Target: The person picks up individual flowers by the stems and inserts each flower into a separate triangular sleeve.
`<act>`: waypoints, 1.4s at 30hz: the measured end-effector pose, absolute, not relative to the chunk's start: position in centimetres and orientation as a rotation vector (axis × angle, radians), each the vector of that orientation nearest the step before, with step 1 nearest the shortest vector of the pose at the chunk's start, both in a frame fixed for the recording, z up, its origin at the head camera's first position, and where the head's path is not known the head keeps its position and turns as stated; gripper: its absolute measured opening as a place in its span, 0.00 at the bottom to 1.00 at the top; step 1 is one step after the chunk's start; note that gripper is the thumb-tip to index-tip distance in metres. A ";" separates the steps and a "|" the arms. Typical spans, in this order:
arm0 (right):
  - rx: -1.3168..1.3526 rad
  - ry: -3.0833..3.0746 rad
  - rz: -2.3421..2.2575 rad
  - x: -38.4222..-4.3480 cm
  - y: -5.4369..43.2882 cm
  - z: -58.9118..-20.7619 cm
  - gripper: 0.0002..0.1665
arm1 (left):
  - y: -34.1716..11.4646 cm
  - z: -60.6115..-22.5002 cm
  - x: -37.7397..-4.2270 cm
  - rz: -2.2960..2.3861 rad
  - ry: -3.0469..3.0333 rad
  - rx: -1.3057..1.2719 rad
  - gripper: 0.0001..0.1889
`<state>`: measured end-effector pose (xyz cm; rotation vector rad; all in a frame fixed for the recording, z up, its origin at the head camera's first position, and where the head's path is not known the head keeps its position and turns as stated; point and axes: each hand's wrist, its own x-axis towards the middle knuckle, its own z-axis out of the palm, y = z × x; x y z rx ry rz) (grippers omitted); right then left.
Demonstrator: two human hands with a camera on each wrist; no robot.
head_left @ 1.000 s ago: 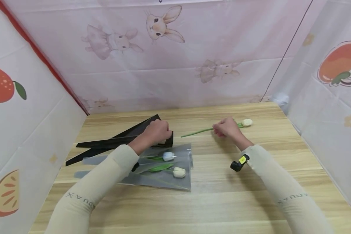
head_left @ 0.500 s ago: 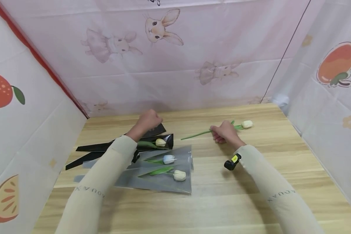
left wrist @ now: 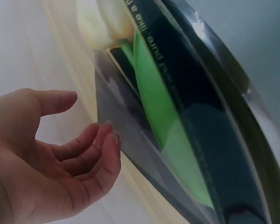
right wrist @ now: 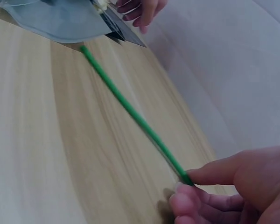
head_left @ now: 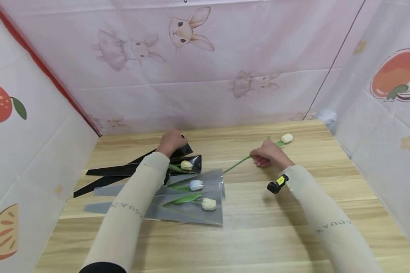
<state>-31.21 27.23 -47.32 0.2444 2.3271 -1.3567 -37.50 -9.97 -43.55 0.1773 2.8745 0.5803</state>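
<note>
My right hand pinches the green stem of a loose white tulip between thumb and fingers. The bloom points to the back right, and the stem's far end reaches toward the clear sleeves. My left hand is over the rear black flower sleeve, thumb and bent fingers apart with nothing between them in the left wrist view. Its fingertips overlap the edge of a sleeve there. Just in front lies another black sleeve holding a cream-yellow tulip.
Two translucent grey sleeves lie nearer me on the wooden table, one with a pale blue tulip, one with a white tulip. A pink rabbit-print curtain rises behind the table; white printed sheets flank both sides.
My left hand has moved back and left from the cream-yellow tulip's sleeve to the rear black one. My right hand keeps the stem, whose free end has swung toward me.
</note>
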 end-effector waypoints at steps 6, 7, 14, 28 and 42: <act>0.267 2.301 -1.286 -31.2 28.2 -46.7 0.15 | -9.2 -44.4 -38.0 0.566 2.876 0.144 0.21; 0.267 2.297 -1.278 -31.3 28.4 -46.7 0.14 | -9.1 -44.6 -38.1 0.563 2.879 0.147 0.21; 0.265 2.264 -1.256 -31.4 29.2 -46.6 0.14 | -8.6 -44.8 -38.1 0.438 2.888 0.136 0.19; 0.261 2.243 -1.256 -31.2 29.5 -46.7 0.14 | -7.5 -45.6 -38.1 0.313 2.944 0.075 0.16; 0.241 2.248 -1.256 -31.1 29.7 -46.6 0.13 | -7.7 -45.3 -38.3 0.284 2.984 0.119 0.22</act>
